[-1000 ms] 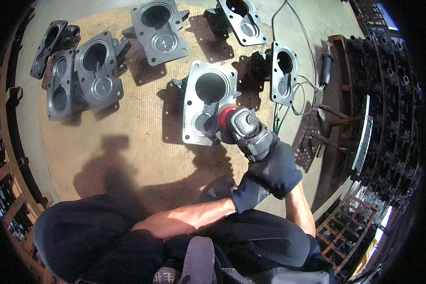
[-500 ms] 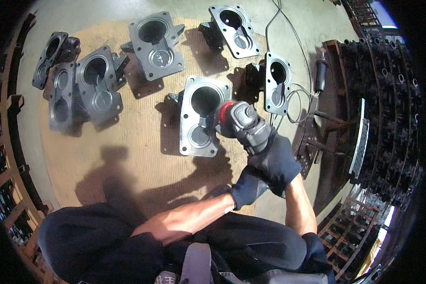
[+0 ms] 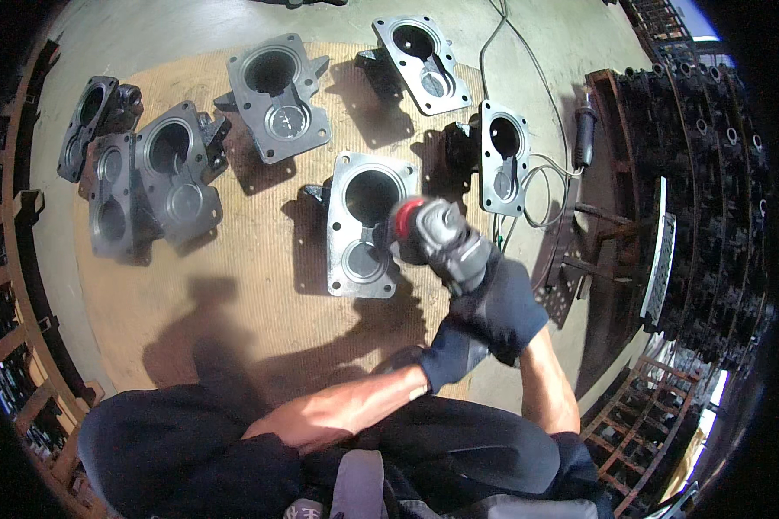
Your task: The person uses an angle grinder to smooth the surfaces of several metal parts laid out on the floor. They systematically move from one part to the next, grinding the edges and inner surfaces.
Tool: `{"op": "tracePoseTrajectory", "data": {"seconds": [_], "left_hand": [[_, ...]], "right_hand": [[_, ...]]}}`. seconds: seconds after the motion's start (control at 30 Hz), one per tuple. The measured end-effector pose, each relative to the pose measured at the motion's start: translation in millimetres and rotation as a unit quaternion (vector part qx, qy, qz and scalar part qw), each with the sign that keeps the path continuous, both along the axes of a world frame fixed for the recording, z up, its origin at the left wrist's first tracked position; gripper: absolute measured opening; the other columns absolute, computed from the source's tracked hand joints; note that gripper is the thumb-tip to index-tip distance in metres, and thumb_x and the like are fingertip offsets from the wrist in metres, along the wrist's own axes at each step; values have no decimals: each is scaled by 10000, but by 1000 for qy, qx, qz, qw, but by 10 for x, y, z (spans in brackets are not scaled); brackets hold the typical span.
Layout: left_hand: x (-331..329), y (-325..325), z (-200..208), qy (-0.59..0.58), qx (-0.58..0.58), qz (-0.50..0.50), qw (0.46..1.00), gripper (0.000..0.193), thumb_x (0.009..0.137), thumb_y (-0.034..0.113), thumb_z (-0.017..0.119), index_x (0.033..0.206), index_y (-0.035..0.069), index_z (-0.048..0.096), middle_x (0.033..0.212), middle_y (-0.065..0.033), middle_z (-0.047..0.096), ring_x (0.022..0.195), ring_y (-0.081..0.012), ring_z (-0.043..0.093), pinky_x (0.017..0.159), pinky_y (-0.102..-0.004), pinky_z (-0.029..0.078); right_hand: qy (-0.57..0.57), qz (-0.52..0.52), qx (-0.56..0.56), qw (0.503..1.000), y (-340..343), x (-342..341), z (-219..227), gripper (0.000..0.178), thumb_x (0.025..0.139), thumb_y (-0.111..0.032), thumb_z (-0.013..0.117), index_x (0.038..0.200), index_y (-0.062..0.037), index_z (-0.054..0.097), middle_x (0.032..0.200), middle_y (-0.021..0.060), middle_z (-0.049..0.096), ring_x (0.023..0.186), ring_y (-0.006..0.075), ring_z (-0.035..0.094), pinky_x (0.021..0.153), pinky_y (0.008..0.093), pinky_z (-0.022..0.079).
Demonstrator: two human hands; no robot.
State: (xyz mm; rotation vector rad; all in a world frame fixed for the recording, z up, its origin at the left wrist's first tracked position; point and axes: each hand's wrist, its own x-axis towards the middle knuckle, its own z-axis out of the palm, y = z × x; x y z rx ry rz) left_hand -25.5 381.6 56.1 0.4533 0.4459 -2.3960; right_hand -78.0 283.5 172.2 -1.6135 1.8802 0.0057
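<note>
My right hand (image 3: 512,307), in a dark glove, is closed round the body of an angle grinder (image 3: 454,251). Below and partly behind it, my gloved left hand (image 3: 455,349) is closed on the rear of the same tool, most of its fingers hidden. The grinder's head, with a blurred red disc (image 3: 405,218), is at the right edge of a grey metal casting (image 3: 341,229). Whether the disc touches the metal I cannot tell. This casting has a large round bore, a shallower round recess and bolt holes at its corners.
Several similar castings stand around it, including one at upper middle (image 3: 249,102) and one at right (image 3: 492,173). They rest on a ribbed tan sheet (image 3: 234,251). A cable (image 3: 541,86) and a dark handheld tool (image 3: 585,134) lie right, beside racks of dark parts (image 3: 701,199).
The view has shifted slightly, so the castings appear lower. The grinder keeps about the same place at the casting's right edge, and both hands stay on it.
</note>
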Motion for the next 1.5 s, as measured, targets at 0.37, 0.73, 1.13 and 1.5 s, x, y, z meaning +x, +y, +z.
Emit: {"op": "tracePoseTrajectory", "data": {"seconds": [0.37,0.73,1.13,1.5], "left_hand": [[-21,-259,45,1,-22,-26,999,446,1070,104,477,1502,27,394,1503,-126,476,1407,-196,445,1193,-347,363],[-427,-498,-632,-226,-385,-15,895,273,993,147,634,1241,38,669,1254,-118,683,1198,-180,612,1008,-341,499],[235,480,149,-255,-357,-119,891,456,1053,26,491,1495,26,380,1488,-94,469,1365,-152,445,1167,-318,375],[144,204,-388,-127,-212,21,969,465,1060,86,518,1501,12,388,1468,-92,486,1347,-144,456,1145,-305,382]], "right_hand": [[-7,-12,5,1000,-206,-63,-43,640,645,-293,806,1190,-6,633,1014,251,736,980,428,713,866,441,584],[-39,-5,-28,999,-569,0,10,531,660,-199,773,1139,7,673,934,213,746,860,334,741,797,397,570],[16,13,63,998,365,195,181,560,667,-295,814,1113,-2,646,927,255,736,922,442,721,798,452,590],[-27,104,-1,994,-150,508,-77,519,675,-283,801,1100,-37,634,922,247,736,897,428,722,792,464,589]]}}
